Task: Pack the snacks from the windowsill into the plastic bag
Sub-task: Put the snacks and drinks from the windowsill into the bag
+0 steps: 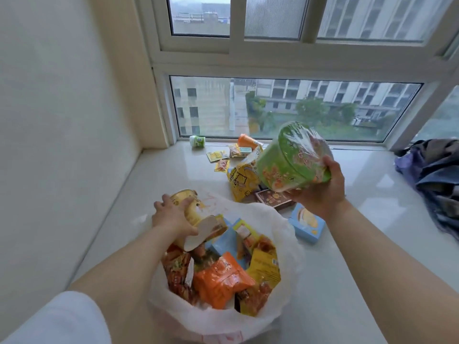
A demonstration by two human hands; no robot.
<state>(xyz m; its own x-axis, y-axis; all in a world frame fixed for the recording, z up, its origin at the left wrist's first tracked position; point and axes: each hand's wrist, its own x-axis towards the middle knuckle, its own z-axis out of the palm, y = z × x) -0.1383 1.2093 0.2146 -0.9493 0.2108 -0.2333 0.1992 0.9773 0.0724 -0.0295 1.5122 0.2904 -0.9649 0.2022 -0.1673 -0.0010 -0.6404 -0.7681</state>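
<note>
A white plastic bag [285, 234] stands open on the windowsill [360, 244], filled with several snack packets, orange, yellow and red. My left hand [171, 217] grips a yellow noodle cup [196, 209] lying tilted at the bag's far rim. My right hand [320, 192] holds a green shrink-wrapped noodle bowl [290, 160] in the air, above and right of the bag. On the sill beyond the bag lie a yellow snack bag [242, 180], a brown box [273, 198], a light blue box [306, 225] and small packets [218, 156].
A small green-and-white tub [198, 141] and an orange cup [246, 140] lie by the window glass. A heap of dark clothing [434, 175] covers the sill's right end. A wall closes off the left side.
</note>
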